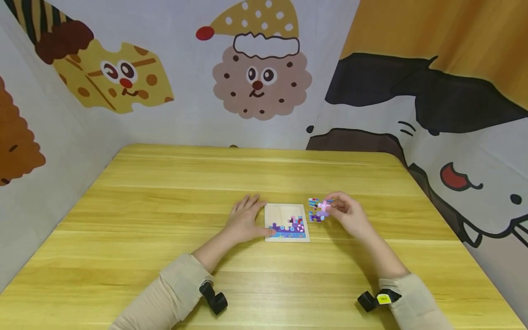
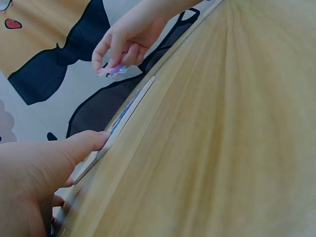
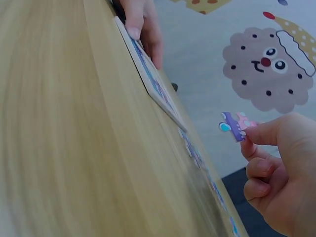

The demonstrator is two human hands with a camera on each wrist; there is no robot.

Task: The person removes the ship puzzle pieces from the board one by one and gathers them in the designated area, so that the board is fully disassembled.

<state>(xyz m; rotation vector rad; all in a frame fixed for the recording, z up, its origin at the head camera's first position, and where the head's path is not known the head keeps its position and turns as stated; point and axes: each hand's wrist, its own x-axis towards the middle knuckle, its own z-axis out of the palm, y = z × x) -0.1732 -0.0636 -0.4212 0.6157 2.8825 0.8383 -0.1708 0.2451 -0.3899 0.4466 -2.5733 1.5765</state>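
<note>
Low in frame, my left hand (image 1: 245, 222) lies flat steadying the tray (image 1: 284, 210), bottom rows filled; my right hand (image 1: 348, 213) pinches a piece (image 1: 324, 207), loose pieces (image 1: 315, 211) remaining.

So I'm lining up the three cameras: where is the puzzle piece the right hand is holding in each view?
Head: the puzzle piece is right of centre, pinched by the right hand, just right of the puzzle board.
Left wrist: upper left, the piece under the fingertips, above the board's far end.
Right wrist: right of centre, the piece at the thumb tip, lifted off the table.
Shared landmark: the puzzle board, held by the left hand.
</note>
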